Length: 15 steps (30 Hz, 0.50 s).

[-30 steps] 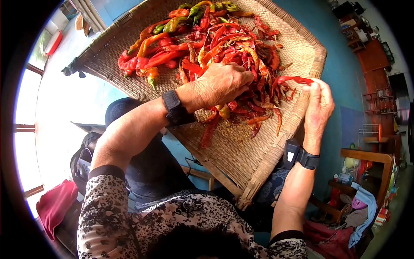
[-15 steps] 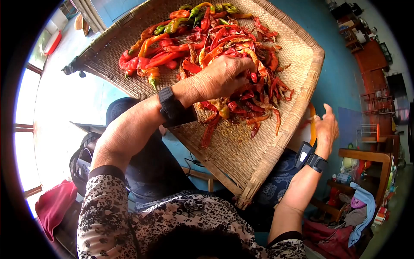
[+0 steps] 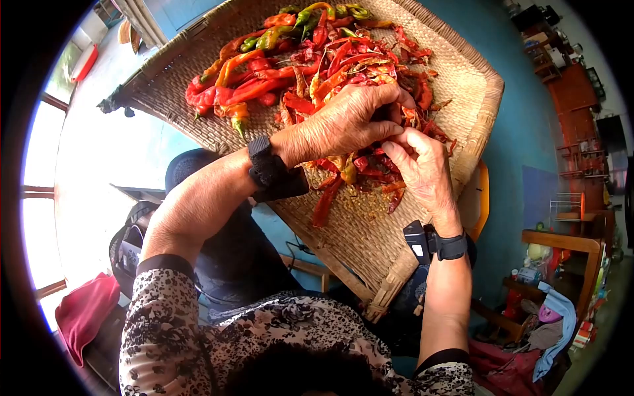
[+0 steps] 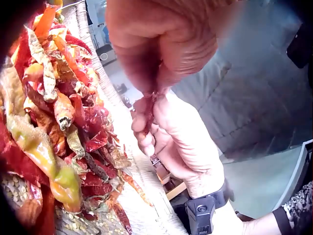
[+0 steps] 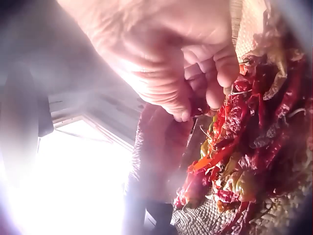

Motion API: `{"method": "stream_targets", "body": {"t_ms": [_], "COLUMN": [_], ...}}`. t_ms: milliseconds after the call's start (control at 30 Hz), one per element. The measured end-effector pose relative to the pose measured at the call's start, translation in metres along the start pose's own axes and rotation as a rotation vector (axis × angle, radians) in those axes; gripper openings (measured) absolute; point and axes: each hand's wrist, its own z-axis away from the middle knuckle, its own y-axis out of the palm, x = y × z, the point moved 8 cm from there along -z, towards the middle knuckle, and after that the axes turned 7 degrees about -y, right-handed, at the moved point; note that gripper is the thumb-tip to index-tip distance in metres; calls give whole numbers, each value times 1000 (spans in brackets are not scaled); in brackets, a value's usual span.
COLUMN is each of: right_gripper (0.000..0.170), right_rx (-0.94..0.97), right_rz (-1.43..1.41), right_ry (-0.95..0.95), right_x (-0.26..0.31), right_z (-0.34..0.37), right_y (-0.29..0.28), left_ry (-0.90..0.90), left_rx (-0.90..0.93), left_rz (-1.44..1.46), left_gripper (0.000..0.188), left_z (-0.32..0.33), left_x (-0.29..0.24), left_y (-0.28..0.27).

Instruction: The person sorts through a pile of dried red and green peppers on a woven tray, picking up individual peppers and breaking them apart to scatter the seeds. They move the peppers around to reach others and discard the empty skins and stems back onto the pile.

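Over a woven tray [image 3: 472, 72] heaped with red, orange and green peppers [image 3: 264, 86], both hands meet. The left hand [image 3: 350, 122] has its thumb and fingers curled together; the left wrist view shows them pinching one end of a small dark red pepper [image 4: 149, 115]. From the right side the right hand [image 3: 426, 168] pinches the same pepper, thumb against fingertips, as the left wrist view shows. In the head view the pepper is mostly hidden by the fingers. Loose pale seeds [image 3: 360, 201] lie on the weave below the hands.
An orange-rimmed container [image 3: 485, 198] stands beyond the tray's right edge. A wooden chair [image 3: 561, 239] with clothes is at lower right, and a pink cloth [image 3: 86, 313] at lower left. The tray's near corner lies over the person's legs.
The right hand went from the tray's right edge, with a red pepper, out over the orange-rimmed container, then came back to the left hand without that pepper. The left hand stayed over the pile.
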Motion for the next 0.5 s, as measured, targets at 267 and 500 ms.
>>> {"method": "stream_targets", "body": {"t_ms": [267,500], "right_gripper": [16,23], "right_rx": [-263,-718], "right_rz": [247,629], "right_ry": [57,120], "right_x": [-10,-66], "right_z": [11,71], "right_y": [-59,-178], "left_ry": [113,162], "left_rx": [-189,28], "left_rz": [-261,-998], "left_gripper": [26,29], "left_z": [5,22], "left_x": [-3,17], "left_y": [-14,25]}}
